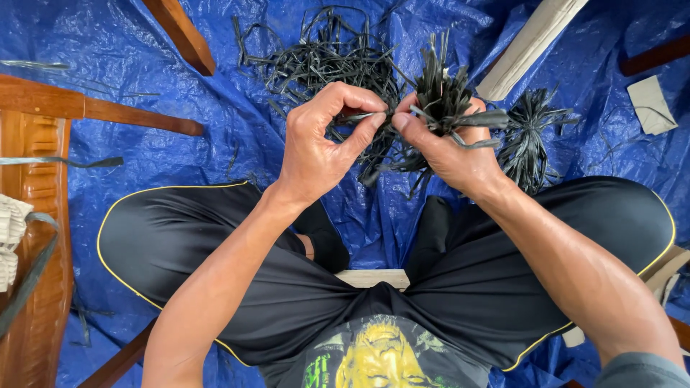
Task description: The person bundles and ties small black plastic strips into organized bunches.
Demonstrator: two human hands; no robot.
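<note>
My right hand (451, 151) grips a small bundle of dark flat strips (440, 92) whose cut ends fan upward. My left hand (323, 140) pinches one thin strip (368, 116) between thumb and forefinger, and that strip runs across into the bundle. Both hands are held close together above my lap. Beyond them a loose heap of the same dark strips (327, 61) lies on the blue tarpaulin (180, 154). A finished-looking tied tuft of strips (528, 136) rests just right of my right hand.
I sit cross-legged in black shorts (215, 237) on a pale wooden plank (374, 277). Carved brown wooden furniture parts (43, 187) lie at the left, a wooden slat (180, 32) at the top, a pale board (528, 43) top right, and a paper scrap (650, 104) far right.
</note>
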